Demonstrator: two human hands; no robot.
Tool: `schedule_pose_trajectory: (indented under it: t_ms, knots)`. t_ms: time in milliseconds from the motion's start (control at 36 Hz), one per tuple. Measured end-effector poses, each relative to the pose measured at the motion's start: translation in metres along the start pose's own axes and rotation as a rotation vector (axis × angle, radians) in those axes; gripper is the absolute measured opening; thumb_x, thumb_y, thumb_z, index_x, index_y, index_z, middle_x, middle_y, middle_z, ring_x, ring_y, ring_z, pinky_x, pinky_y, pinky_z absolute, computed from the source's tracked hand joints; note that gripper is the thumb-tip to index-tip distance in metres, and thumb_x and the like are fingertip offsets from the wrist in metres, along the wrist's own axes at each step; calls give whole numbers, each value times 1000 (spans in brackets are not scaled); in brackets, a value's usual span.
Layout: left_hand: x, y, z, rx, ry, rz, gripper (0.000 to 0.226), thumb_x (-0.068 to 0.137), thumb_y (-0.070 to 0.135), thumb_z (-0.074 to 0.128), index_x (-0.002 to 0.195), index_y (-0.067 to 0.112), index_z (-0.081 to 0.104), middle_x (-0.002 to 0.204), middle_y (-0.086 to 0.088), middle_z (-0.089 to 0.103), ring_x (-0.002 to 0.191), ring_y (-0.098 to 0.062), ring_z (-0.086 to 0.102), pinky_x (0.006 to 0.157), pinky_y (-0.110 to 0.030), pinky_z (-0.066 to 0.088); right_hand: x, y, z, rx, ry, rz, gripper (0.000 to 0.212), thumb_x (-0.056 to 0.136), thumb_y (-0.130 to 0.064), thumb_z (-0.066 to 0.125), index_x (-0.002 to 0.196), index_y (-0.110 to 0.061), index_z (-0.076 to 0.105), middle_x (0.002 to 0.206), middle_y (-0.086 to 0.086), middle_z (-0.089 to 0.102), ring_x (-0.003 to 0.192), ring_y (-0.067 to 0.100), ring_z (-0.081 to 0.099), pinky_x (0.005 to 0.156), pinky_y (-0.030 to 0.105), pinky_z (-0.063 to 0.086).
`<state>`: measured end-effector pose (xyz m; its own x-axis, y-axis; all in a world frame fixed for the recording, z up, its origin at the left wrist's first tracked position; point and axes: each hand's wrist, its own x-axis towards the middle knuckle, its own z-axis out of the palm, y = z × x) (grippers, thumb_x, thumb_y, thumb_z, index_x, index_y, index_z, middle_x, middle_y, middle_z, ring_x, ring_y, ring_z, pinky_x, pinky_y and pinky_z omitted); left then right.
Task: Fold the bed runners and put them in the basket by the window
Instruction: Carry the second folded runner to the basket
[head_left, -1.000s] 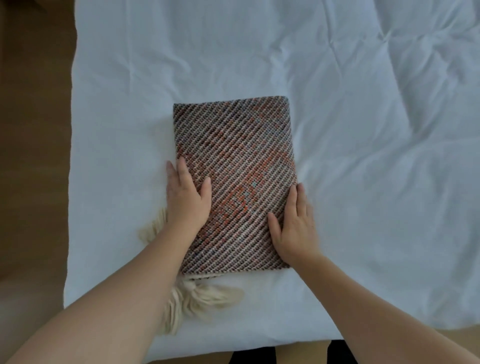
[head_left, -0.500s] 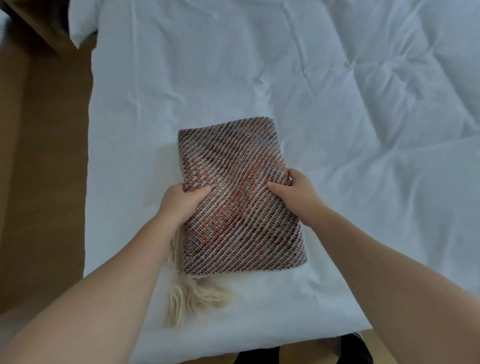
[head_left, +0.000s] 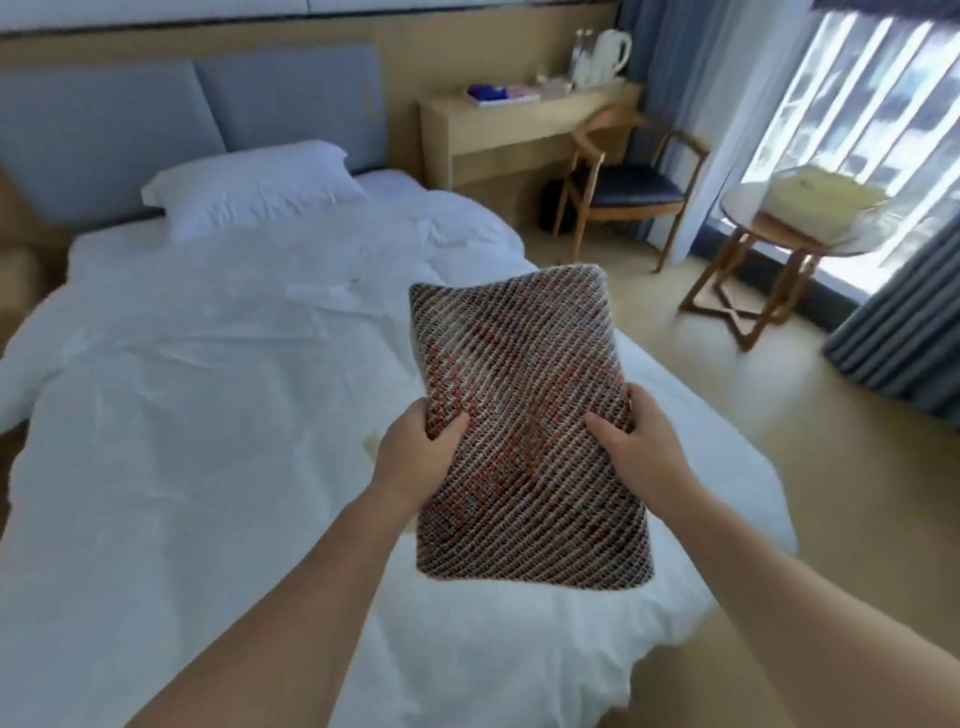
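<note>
A folded bed runner (head_left: 524, 415), woven in brown, white and orange, is held in the air above the right side of the bed. My left hand (head_left: 415, 457) grips its left edge, thumb on top. My right hand (head_left: 636, 447) grips its right edge the same way. A pale yellow basket (head_left: 821, 200) sits on a small round table (head_left: 748, 208) by the window at the far right, blurred.
The white bed (head_left: 208, 389) with one pillow (head_left: 249, 182) fills the left and middle. A wooden chair (head_left: 623, 187) with a dark seat and a desk (head_left: 519, 124) stand beyond it. Bare floor (head_left: 779, 467) lies between bed and window; grey curtains (head_left: 904, 322) hang at right.
Both hands went from pressing flat on the runner to gripping its sides and lifted it off the bed. The view rose from the bedcover to the room and window.
</note>
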<state>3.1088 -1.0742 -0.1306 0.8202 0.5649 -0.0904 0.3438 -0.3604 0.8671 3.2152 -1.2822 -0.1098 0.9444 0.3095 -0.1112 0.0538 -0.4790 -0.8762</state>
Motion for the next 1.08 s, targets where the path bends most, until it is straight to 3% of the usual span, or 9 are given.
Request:
schedule_pose_trajectory:
  t_ms: [222, 306, 417, 556, 694, 778, 972, 1028, 1083]
  knots:
    - [-25, 188, 145, -94, -166, 273, 19, 92, 33, 59, 109, 26, 56, 97, 12, 62, 92, -11, 59, 83, -28, 44, -22, 32, -235, 91, 269, -33, 39, 91, -20, 63, 128, -20, 51, 109, -8, 61, 102, 12, 59, 92, 30, 47]
    - [-39, 245, 206, -107, -238, 353, 22, 92, 30, 60, 113, 24, 58, 98, 10, 63, 91, -11, 57, 83, -26, 40, -38, 57, -312, 143, 359, -13, 41, 90, -22, 65, 127, -23, 49, 115, -4, 64, 107, 15, 61, 97, 40, 49]
    - [-57, 305, 283, -118, -335, 439, 24, 92, 26, 60, 115, 19, 59, 101, 5, 65, 92, -14, 59, 82, -28, 42, -61, 81, -396, 181, 451, 25, 46, 82, -33, 74, 121, -28, 49, 106, -11, 64, 98, 8, 63, 85, 31, 53]
    - [-74, 356, 363, -166, -482, 468, 27, 92, 25, 59, 119, 21, 58, 102, 9, 65, 92, -8, 59, 87, -28, 44, -74, 119, -467, 133, 620, 72, 47, 80, -25, 77, 114, -26, 45, 103, -14, 56, 96, 9, 57, 87, 31, 47]
    - [-72, 387, 425, -180, -570, 474, 24, 93, 26, 59, 117, 23, 57, 97, 13, 61, 85, 0, 55, 71, -15, 40, -69, 158, -520, 134, 732, 119, 44, 81, -20, 76, 114, -24, 48, 100, -13, 56, 100, 15, 57, 86, 30, 45]
    - [-60, 404, 463, -189, -607, 494, 25, 93, 26, 58, 118, 22, 58, 97, 16, 61, 88, -2, 56, 80, -22, 43, -56, 174, -547, 111, 783, 117, 44, 83, -18, 74, 119, -19, 48, 101, -10, 56, 97, 13, 55, 84, 26, 42]
    - [-7, 445, 553, -195, -693, 509, 18, 94, 28, 57, 112, 25, 56, 95, 16, 59, 85, 0, 54, 67, -11, 38, 11, 205, -611, 38, 849, 129, 48, 85, -19, 72, 126, -13, 49, 109, -4, 55, 99, 13, 54, 87, 26, 41]
    - [17, 461, 578, -209, -722, 507, 15, 93, 28, 58, 109, 25, 57, 94, 18, 60, 85, 4, 55, 71, -14, 42, 37, 209, -632, 34, 853, 132, 45, 85, -19, 72, 124, -15, 49, 108, -5, 56, 99, 13, 54, 87, 27, 41]
    - [44, 477, 601, -239, -751, 494, 22, 92, 28, 60, 114, 21, 61, 101, 14, 65, 94, -4, 60, 84, -24, 48, 65, 213, -650, 47, 859, 135, 41, 86, -19, 71, 121, -17, 49, 108, -4, 56, 100, 15, 55, 88, 29, 43]
